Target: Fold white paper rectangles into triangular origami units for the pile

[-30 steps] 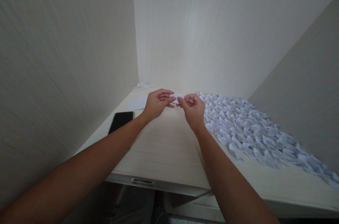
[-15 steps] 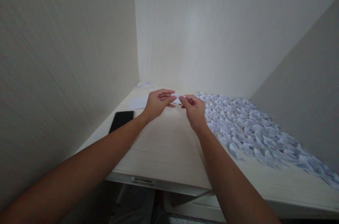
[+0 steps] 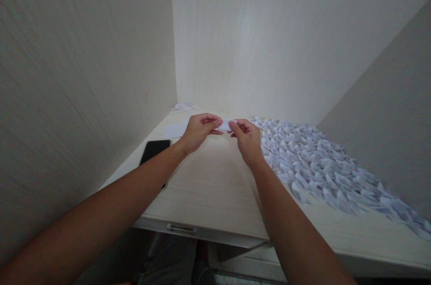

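A small white strip of paper (image 3: 226, 125) is stretched between my two hands, just above the desk. My left hand (image 3: 201, 130) pinches its left end between thumb and fingers. At its right end, the thumb and fingertips of my right hand (image 3: 247, 138) are closed on the paper. Behind my left wrist lies flat white paper (image 3: 173, 130), partly covered by the hand. Many folded white paper pieces (image 3: 313, 159) are spread in overlapping rows to the right of my right hand.
A black phone (image 3: 155, 148) lies on the left of the pale wooden desk (image 3: 208, 186), partly under my left forearm. Thin white scraps (image 3: 183, 106) sit in the far left corner. Walls (image 3: 235, 42) enclose the back and sides. A drawer handle (image 3: 181, 230) is on the front edge.
My left hand has shifted slightly left along the paper strip, so a bit more of it shows between the hands. The right hand has barely moved.
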A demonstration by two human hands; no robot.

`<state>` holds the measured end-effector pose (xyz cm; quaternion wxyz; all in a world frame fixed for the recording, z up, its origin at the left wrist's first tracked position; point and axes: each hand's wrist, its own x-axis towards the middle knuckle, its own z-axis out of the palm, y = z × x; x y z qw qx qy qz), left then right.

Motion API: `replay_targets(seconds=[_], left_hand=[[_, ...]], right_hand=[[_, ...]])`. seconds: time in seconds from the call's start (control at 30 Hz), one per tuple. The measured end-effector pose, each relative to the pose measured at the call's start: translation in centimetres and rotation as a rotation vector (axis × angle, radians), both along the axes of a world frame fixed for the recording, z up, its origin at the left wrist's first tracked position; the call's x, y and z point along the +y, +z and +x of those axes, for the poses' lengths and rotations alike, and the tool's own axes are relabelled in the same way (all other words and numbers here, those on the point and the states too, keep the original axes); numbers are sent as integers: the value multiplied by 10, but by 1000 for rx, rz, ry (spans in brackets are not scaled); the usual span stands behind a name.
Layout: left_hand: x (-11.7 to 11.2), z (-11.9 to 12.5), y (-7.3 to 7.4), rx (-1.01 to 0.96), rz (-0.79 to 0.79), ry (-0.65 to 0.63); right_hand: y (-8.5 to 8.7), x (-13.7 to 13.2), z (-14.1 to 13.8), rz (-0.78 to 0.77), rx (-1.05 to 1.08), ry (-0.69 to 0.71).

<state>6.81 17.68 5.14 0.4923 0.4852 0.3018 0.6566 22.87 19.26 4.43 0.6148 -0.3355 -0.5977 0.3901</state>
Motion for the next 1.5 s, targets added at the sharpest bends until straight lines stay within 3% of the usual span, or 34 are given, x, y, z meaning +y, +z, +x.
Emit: replay_targets(seconds=[0.57, 0.8, 0.97, 1.17, 1.3, 1.5], left_hand=[[1, -1, 1, 59, 19, 35], [1, -3, -1, 64, -27, -54], [1, -4, -2, 94, -25, -48], [-3, 2, -4, 111, -72, -147], [-5, 12, -7, 95, -77, -115], [-11, 27, -5, 59, 10, 119]], right_hand=[[3, -2, 1, 31, -77, 4], [2, -1, 4, 77, -136, -15], [-1, 2, 3, 56, -144, -7], [-3, 1, 0, -28, -57, -62], [-2, -6, -6, -200, 185, 44], [-4, -13, -15, -315, 349, 273]])
